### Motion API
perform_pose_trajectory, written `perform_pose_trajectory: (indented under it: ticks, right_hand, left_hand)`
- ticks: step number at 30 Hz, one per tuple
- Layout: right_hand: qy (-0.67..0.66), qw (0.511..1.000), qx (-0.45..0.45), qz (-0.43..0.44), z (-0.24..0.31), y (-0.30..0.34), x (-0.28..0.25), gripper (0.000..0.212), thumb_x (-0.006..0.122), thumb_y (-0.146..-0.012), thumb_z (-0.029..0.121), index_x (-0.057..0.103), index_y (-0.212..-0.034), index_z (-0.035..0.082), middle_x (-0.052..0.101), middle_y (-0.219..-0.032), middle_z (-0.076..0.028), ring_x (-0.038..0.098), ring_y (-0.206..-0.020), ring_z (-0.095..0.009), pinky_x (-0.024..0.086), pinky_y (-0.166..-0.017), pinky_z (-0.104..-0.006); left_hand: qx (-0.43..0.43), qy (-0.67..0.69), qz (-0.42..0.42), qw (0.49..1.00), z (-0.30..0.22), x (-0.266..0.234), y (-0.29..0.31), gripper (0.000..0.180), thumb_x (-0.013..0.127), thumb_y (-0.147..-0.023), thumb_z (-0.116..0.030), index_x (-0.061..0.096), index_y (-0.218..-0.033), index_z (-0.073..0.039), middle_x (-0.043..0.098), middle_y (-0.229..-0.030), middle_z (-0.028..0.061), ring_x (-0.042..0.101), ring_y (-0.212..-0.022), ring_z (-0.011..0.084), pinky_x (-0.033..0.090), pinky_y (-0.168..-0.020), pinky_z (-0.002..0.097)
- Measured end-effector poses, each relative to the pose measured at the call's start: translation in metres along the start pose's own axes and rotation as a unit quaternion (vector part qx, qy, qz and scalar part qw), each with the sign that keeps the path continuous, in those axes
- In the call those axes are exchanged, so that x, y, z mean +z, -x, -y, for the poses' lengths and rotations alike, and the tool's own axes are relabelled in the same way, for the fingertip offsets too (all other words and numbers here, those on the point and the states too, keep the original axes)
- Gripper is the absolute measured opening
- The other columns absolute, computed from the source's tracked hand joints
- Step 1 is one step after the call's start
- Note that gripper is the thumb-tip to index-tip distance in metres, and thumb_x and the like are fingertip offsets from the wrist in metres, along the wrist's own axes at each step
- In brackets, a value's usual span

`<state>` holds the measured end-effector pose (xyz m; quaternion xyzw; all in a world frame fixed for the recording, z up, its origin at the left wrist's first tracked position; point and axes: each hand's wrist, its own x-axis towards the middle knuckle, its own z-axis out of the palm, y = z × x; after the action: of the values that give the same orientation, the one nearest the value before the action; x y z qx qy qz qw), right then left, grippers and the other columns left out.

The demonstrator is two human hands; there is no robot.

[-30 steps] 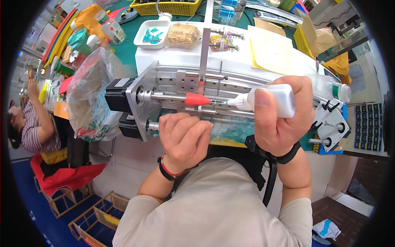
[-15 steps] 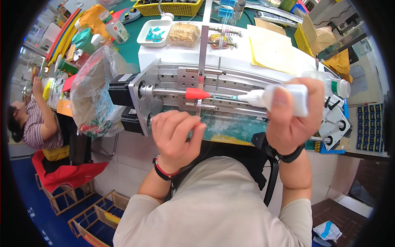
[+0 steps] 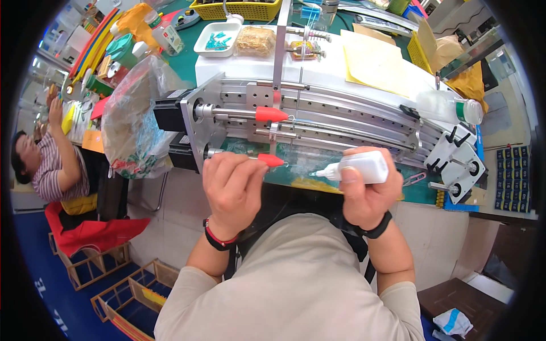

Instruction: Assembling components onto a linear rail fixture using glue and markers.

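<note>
My right hand [image 3: 372, 196] grips a white squeeze bottle [image 3: 369, 166], tipped with its narrow nozzle pointing left. The nozzle is apart from the lower red cone [image 3: 271, 160], which carries a small wire hook at its point. My left hand [image 3: 230, 190] has its fingers curled at the rear of that lower cone, thumb against it; the fingers partly hide the shaft behind. Above, a second red cone [image 3: 271, 115], also with a hook, sits on the upper metal shaft of a machine with rails [image 3: 352, 133] and black motors [image 3: 170, 111].
A white tray of small teal pieces [image 3: 217, 40], a tan bundle [image 3: 255, 42] and yellow paper [image 3: 372, 62] lie beyond the machine. At left stands a clear plastic bag [image 3: 133, 125]; a clear jar [image 3: 449, 108] lies at right. Another person [image 3: 54, 162] sits far left.
The bottle has moved left and nearer to me, from the upper cone's hook toward the lower one. My left hand has shifted slightly left, leaving more of the lower cone visible.
</note>
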<state>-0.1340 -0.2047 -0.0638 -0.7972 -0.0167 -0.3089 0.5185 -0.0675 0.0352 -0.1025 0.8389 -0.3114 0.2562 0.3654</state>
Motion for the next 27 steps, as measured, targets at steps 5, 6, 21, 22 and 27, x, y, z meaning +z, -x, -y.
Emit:
perform_pose_trajectory:
  ticks: [5,6,21,22,27]
  right_hand:
    - [0.015,0.996,-0.083,0.013,-0.009,-0.003,0.025,0.023,0.084,-0.088,0.009,0.071,-0.104,-0.001,0.075,-0.085,-0.011,0.073,-0.066,-0.022,0.057,-0.062,-0.0307]
    - [0.018,0.996,-0.09,0.012,-0.01,-0.004,0.029,0.025,0.084,-0.088,0.009,0.07,-0.105,-0.001,0.075,-0.084,-0.011,0.073,-0.065,-0.022,0.056,-0.061,-0.0306]
    - [0.044,0.989,-0.139,-0.014,-0.013,-0.007,0.033,0.026,0.085,-0.087,0.009,0.071,-0.105,-0.002,0.076,-0.089,-0.012,0.072,-0.067,-0.023,0.056,-0.061,-0.0323]
    - [0.044,0.989,-0.139,-0.014,-0.013,-0.007,0.032,0.026,0.085,-0.087,0.009,0.071,-0.105,-0.002,0.076,-0.089,-0.012,0.072,-0.067,-0.023,0.056,-0.061,-0.0323]
    - [0.04,0.992,-0.117,0.011,-0.013,-0.009,0.03,0.026,0.085,-0.086,0.009,0.071,-0.105,-0.002,0.076,-0.089,-0.011,0.071,-0.065,-0.023,0.055,-0.06,-0.0324]
  left_hand:
    - [0.002,-0.023,0.019,1.0,-0.003,0.007,0.023,0.015,0.081,-0.085,-0.002,0.07,-0.095,-0.007,0.066,-0.094,0.0085,0.063,-0.09,0.0317,0.044,-0.08,0.0423]
    - [0.007,-0.001,0.012,1.0,-0.004,0.012,0.029,0.017,0.082,-0.083,-0.002,0.072,-0.096,-0.008,0.066,-0.094,0.0071,0.063,-0.089,0.0307,0.044,-0.08,0.0424]
    - [0.039,0.049,-0.002,0.998,-0.011,0.021,0.042,0.016,0.083,-0.085,-0.007,0.071,-0.096,-0.008,0.064,-0.094,0.0059,0.063,-0.086,0.0292,0.045,-0.079,0.0408]
    - [0.039,0.049,-0.002,0.998,-0.012,0.021,0.041,0.016,0.083,-0.085,-0.007,0.071,-0.096,-0.008,0.064,-0.094,0.0059,0.063,-0.086,0.0292,0.045,-0.079,0.0408]
    - [0.045,0.066,0.007,0.997,-0.017,0.022,0.038,0.022,0.085,-0.081,-0.004,0.073,-0.099,-0.007,0.069,-0.102,0.0073,0.066,-0.085,0.0286,0.049,-0.074,0.0406]
